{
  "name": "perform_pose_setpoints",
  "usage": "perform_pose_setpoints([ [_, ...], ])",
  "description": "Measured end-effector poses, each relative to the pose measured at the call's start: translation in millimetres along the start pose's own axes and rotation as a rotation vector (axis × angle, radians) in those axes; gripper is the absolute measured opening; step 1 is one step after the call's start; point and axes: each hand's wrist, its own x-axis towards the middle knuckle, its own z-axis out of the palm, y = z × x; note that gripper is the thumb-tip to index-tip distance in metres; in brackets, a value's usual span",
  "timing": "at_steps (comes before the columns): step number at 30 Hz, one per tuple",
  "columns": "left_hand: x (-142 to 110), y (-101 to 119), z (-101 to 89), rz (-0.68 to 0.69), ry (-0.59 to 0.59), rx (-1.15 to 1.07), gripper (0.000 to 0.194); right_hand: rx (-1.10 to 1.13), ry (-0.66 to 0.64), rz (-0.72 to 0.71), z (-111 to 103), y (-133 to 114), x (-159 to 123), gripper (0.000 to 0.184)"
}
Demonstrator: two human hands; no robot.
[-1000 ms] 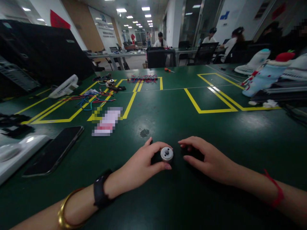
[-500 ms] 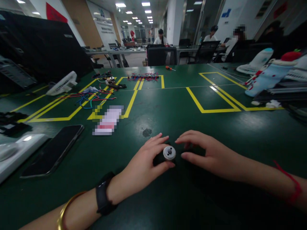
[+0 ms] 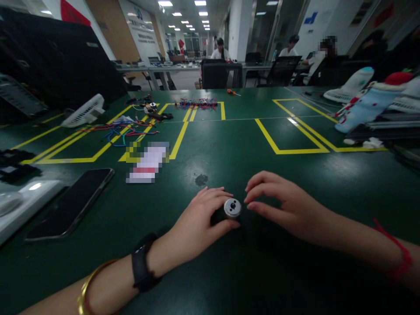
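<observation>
A small silver cylindrical motor (image 3: pixel 232 208) stands upright on the green table, its round end facing up with a dark centre and two small holes. My left hand (image 3: pixel 205 216) is wrapped round its left side, thumb in front and fingers behind. Just to the right, my right hand (image 3: pixel 278 197) hovers apart from the motor. Its fingers are loosely bent, with the thumb tip close to a fingertip, and I see nothing between them.
Left on the table (image 3: pixel 197 271) lie a black phone (image 3: pixel 74 203), a white power strip (image 3: pixel 29 205) and a blurred paper (image 3: pixel 149 162). Farther back are loose wires (image 3: pixel 123 131), a wire bundle (image 3: pixel 198 103) and an orange screwdriver (image 3: pixel 233 92). A blue bottle (image 3: pixel 361 105) is at right.
My right hand has risen slightly, and its thumb and fingertips have come closer together. My left hand stays round the motor, nearly still.
</observation>
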Motion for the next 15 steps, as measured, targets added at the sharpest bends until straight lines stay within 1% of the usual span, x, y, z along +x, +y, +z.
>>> perform_pose_setpoints([
  [2,-0.5,-0.5,-0.4,-0.01,-0.013,0.01,0.035,-0.024,-0.085,0.051,7.0,11.5,-10.2,0.011],
  [6,-1.0,-0.9,-0.8,-0.016,-0.032,0.034,0.036,-0.068,-0.11,0.061,18.6,24.2,-21.0,0.014],
  [12,-1.2,-0.9,-1.2,-0.007,-0.055,0.066,0.034,-0.02,-0.091,0.055,18.4,22.9,-20.6,0.016],
  [15,-1.4,-0.5,-1.7,-0.013,-0.066,0.078,0.032,0.059,-0.035,0.085,17.4,23.1,-21.3,0.022],
])
